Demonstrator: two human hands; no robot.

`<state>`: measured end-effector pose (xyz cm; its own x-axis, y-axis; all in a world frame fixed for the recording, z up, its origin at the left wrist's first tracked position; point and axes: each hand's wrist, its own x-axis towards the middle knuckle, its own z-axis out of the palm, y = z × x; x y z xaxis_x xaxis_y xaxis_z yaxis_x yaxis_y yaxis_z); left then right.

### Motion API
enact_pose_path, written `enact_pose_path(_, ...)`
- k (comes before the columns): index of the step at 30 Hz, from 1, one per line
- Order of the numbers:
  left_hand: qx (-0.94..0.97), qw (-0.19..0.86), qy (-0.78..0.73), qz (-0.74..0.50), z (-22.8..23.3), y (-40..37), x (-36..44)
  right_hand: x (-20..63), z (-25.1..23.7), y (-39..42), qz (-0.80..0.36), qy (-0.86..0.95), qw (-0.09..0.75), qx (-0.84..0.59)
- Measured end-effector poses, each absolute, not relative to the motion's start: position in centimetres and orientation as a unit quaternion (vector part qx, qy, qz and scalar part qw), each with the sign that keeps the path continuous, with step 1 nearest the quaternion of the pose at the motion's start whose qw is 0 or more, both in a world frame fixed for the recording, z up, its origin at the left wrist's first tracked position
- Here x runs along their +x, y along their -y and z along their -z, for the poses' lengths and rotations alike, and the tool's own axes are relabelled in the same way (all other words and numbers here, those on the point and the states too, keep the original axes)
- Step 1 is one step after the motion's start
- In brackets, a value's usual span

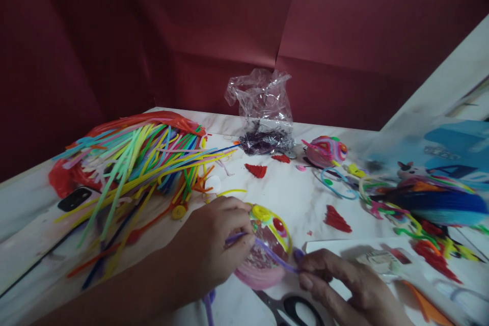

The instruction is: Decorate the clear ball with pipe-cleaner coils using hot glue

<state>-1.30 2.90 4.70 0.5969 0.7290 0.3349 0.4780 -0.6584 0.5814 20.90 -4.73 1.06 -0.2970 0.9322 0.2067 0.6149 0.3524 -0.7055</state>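
A purple pipe cleaner (273,253) stretches between my two hands. My left hand (223,237) pinches it between thumb and fingers, with part of the strand looping down below the wrist. My right hand (344,282) grips the other stretch, its thumb and fingertips closed. Behind the strand sits a rounded, partly see-through craft piece (263,277) with a pink base, a yellow pipe-cleaner edge and a red spot near its top. My left fingers are against or just over its left side; contact is hard to tell. Black-handled scissors (298,310) lie below it, partly out of frame.
A heap of coloured pipe cleaners (130,155) spreads over red plastic at left, beside a phone (74,198). A clear bag (265,107) with dark contents stands at the back. A striped, colourful craft ball (325,151), red triangular pieces (337,219) and more pipe cleaners (439,198) lie rightward.
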Motion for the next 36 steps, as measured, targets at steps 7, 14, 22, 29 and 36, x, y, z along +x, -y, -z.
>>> enact_pose_path(7,0.855,0.219,-0.349,-0.314,-4.5,-3.2,-1.3,20.5,-0.7,4.7,-0.262,0.747,0.328,-0.516)
enact_pose_path(14,0.831,0.241,-0.387,-0.319,-4.5,-3.3,-1.1,19.7,0.8,4.5,-0.332,0.673,0.377,-0.542)
enact_pose_path(22,0.826,0.244,-0.405,-0.306,-4.7,-3.2,-1.1,18.9,1.5,4.4,-0.401,0.605,0.415,-0.549)
enact_pose_path(29,0.863,0.191,-0.328,-0.334,-4.1,-3.5,-1.2,19.0,1.6,4.4,-0.395,0.616,0.414,-0.541)
enact_pose_path(36,0.915,0.113,-0.301,-0.242,-4.9,-3.1,-1.3,18.9,1.5,4.1,-0.359,0.644,0.407,-0.539)
